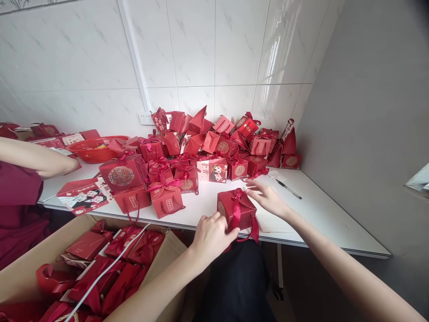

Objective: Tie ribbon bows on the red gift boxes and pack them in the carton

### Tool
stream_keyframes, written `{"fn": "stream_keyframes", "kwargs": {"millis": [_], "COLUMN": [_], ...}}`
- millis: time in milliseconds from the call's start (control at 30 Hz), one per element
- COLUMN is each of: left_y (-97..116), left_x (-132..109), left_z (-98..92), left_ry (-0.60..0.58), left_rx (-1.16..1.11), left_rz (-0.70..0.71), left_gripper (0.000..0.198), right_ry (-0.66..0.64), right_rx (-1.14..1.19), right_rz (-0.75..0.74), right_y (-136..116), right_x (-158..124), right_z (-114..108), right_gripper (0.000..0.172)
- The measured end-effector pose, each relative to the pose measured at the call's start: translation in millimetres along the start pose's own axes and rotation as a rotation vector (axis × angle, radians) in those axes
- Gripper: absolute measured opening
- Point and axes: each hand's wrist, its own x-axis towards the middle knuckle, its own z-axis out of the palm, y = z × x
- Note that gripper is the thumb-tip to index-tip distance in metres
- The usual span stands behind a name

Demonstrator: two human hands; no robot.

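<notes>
A small red gift box (234, 210) with a red ribbon bow and cord handles stands near the front edge of the white table (328, 219). My left hand (212, 235) grips its near lower corner, fingers curled onto the box. My right hand (266, 197) is at the box's top right, fingers pinching at the ribbon bow. Behind it lies a large heap of similar red gift boxes (214, 143), some square, some pyramid-shaped.
A cardboard carton (20, 273) full of red boxes sits below the table at left. Another person's arm (36, 158) in a dark red sleeve reaches in from the left by a red basket (95, 150). A pen (288, 188) lies on the table. Walls close the back and right.
</notes>
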Motion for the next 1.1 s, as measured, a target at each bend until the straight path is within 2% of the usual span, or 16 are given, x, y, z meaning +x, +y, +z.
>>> {"fn": "stream_keyframes", "kwargs": {"millis": [67, 133, 267, 367, 500, 600, 733, 867, 933, 967, 1033, 1100], "left_y": [-4.0, -9.3, -23.2, -35.7, -50.8, -54.1, -43.7, -26.8, -19.5, -16.6, -12.3, -9.6], "left_x": [1.6, 3.2, 9.9, 21.1, 42.3, 58.7, 77.2, 91.6, 96.5, 98.1, 100.1, 100.8], "left_z": [3.1, 2.5, -12.3, -29.7, -51.8, -68.8, -89.3, -98.4, -99.7, -100.1, -100.5, -100.6], "left_ry": [-0.008, -0.008, -0.039, -0.146, -0.329, -0.349, -0.301, -0.23, -0.213, -0.223, -0.288, -0.361], "left_rx": [-0.108, -0.259, -0.644, -0.974, -1.35, -1.421, -1.366, -1.366, -1.409, -1.432, -1.476, -1.499], "left_rz": [-0.016, -0.023, -0.059, -0.125, -0.185, -0.198, -0.164, -0.114, -0.071, -0.04, 0.056, 0.147], "left_gripper": [0.026, 0.022, 0.021, 0.024, 0.028, 0.033, 0.017, 0.02, 0.015, 0.017, 0.033, 0.051], "right_ry": [-0.103, -0.148, -0.106, -0.091, -0.183, -0.189, -0.131, -0.124, -0.053, 0.002, 0.098, 0.153], "right_rx": [0.053, 0.123, 0.251, 0.411, 0.742, 0.825, 0.799, 0.791, 0.714, 0.645, 0.479, 0.353], "right_rz": [0.084, 0.118, 0.187, 0.285, 0.4, 0.35, 0.264, 0.189, 0.12, 0.084, 0.022, -0.028], "right_y": [1.6, 2.0, 2.3, 1.4, -3.9, -12.9, -30.5, -49.3, -59.1, -64.2, -73.6, -81.1], "right_x": [0.1, -0.6, -1.2, -0.9, -1.4, -1.6, -0.3, 4.8, 8.3, 9.9, 12.4, 14.1], "right_z": [1.0, 1.7, -2.6, -11.3, -25.8, -34.3, -36.6, -29.3, -24.9, -23.1, -20.4, -18.7], "right_gripper": [0.038, 0.036, 0.029, 0.025, 0.029, 0.024, 0.019, 0.03, 0.033, 0.031, 0.024, 0.033]}}
